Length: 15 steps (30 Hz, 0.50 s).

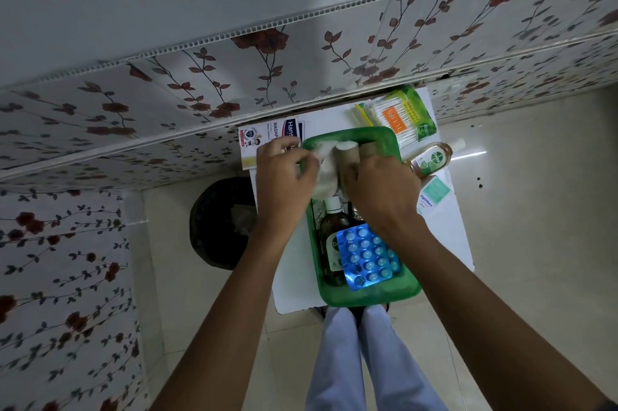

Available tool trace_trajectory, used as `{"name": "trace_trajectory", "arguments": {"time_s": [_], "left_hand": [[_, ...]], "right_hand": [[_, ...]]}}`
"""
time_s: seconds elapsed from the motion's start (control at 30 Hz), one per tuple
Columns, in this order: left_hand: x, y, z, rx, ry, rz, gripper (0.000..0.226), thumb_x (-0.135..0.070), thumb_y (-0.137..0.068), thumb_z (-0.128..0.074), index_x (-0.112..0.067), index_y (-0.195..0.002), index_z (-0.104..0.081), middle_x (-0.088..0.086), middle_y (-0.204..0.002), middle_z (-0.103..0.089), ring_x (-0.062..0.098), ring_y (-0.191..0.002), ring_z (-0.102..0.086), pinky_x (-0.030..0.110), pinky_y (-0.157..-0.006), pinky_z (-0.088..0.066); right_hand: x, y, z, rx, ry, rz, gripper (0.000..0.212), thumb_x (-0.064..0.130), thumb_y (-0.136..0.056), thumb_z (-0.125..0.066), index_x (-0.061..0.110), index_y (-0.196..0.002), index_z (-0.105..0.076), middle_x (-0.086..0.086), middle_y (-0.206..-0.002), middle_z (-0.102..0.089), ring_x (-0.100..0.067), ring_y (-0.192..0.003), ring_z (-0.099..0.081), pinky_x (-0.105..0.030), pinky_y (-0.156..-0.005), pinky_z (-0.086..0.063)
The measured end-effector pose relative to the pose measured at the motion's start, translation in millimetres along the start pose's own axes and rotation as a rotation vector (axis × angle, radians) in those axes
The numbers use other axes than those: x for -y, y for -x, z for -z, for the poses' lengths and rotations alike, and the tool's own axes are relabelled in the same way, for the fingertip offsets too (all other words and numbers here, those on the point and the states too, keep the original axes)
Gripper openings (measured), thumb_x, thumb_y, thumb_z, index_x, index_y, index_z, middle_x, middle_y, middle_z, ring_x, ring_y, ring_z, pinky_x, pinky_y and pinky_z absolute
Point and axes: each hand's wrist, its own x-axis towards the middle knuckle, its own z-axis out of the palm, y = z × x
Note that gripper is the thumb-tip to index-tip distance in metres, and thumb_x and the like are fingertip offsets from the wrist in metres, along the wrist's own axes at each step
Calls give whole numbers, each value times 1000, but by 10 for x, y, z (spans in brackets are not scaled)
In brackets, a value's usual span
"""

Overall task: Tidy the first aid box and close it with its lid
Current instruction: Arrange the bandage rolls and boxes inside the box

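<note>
The green first aid box [374, 293] stands open on a small white table [448, 230]. Inside lie a brown bottle [331, 230] and a blue blister pack of tablets [366, 256] at the near end. At the far end stand tan bandage rolls [347, 156] and a white cotton wad [326, 169]. My left hand [284, 176] pinches the cotton wad at the box's left rim. My right hand [381, 186] rests on the bandage rolls, fingers curled around one. No lid is visible.
On the table outside the box lie a plaster box [271, 136] at far left, a cotton bud pack [398, 116] at the back, a small Dettol bottle [431, 159] and an Optibex carton [433, 193] at right. A dark bin [217, 223] stands on the floor left of the table.
</note>
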Motion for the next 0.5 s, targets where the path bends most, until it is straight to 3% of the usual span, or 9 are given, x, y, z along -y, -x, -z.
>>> {"name": "trace_trajectory", "arguments": {"time_s": [0.1,0.13,0.2,0.27,0.37,0.43,0.5], "left_hand": [[191,-53,116,-237,155,71,21,-13,-89,-51,-6,-103,-65,13,-108,-63,27,-98,-59,38,-81,-51],[296,-117,130,-204,105,101,24,-9,-89,-51,-6,-110,-62,15,-114,-60,28,-102,-58,36,-84,-49],[523,-248,92,23,-99,112,43,-6,-85,-57,-7,-127,-49,17,-135,-46,30,-121,-47,33,-97,-41],[705,-343,41,248,-318,26,70,-15,-79,-69,-11,-139,-34,16,-152,-26,33,-139,-25,42,-112,-28],[794,-396,-29,318,-468,-39,88,-26,-73,-74,-17,-144,-22,14,-157,-14,33,-144,-11,56,-114,-20],[773,-419,-51,271,-521,-45,84,-23,-74,-74,-15,-143,-26,15,-155,-21,36,-142,-17,56,-112,-23],[755,-430,-71,237,-600,-98,73,-16,-76,-72,-11,-138,-34,19,-148,-34,39,-135,-29,56,-106,-33]], "right_hand": [[16,-33,123,-37,-44,48,43,37,-93,-40,2,-85,-64,-20,-81,-68,-37,-76,-66,-29,-58,-36],[4,-50,173,-60,-102,63,44,38,-91,-42,2,-80,-64,-19,-75,-67,-36,-70,-65,-29,-57,-39],[-78,-113,269,-159,-244,107,39,33,-90,-46,3,-71,-62,-14,-60,-60,-29,-54,-57,-24,-51,-39],[-272,-263,322,-277,-321,125,34,27,-93,-44,6,-72,-59,-8,-56,-53,-23,-49,-46,-25,-49,-35],[-705,-626,271,-297,-222,56,30,27,-93,-44,5,-96,-63,-16,-88,-68,-28,-74,-59,-36,-68,-46],[-895,-840,193,-149,-169,-25,39,33,-90,-50,4,-114,-57,-19,-112,-66,-33,-98,-60,-39,-82,-48],[-930,-996,102,20,-93,-67,53,42,-87,-55,1,-120,-51,-21,-117,-61,-36,-107,-56,-40,-87,-45]]}}
